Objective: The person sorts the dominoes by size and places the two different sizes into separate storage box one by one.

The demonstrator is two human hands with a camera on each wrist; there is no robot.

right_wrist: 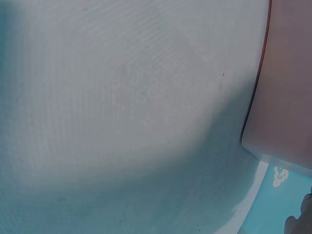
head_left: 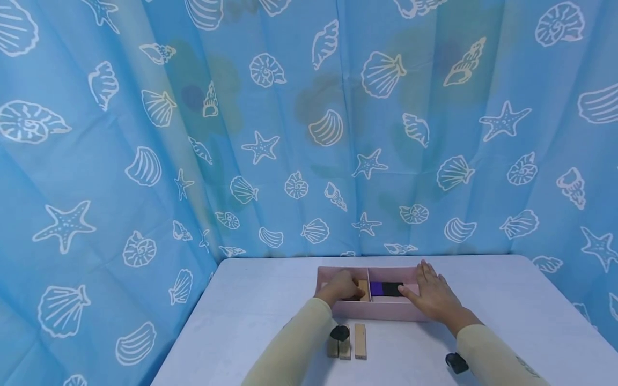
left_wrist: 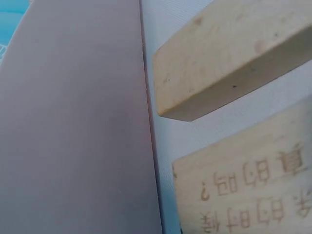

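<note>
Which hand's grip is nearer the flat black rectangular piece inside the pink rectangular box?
Right. The right hand is over the right end of the pink rectangular box, thumb beside the black piece. The left hand is farther, left of the pink divider.

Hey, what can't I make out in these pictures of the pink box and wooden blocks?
- Head view: whether the left hand grips anything inside the pink box; the back of the hand hides most of its fingers.
- Head view: parts of two wooden blocks, covered by the black wrist camera.
- Left wrist view: the rest of the inscribed wooden block, cut off by the picture's edges.
</note>
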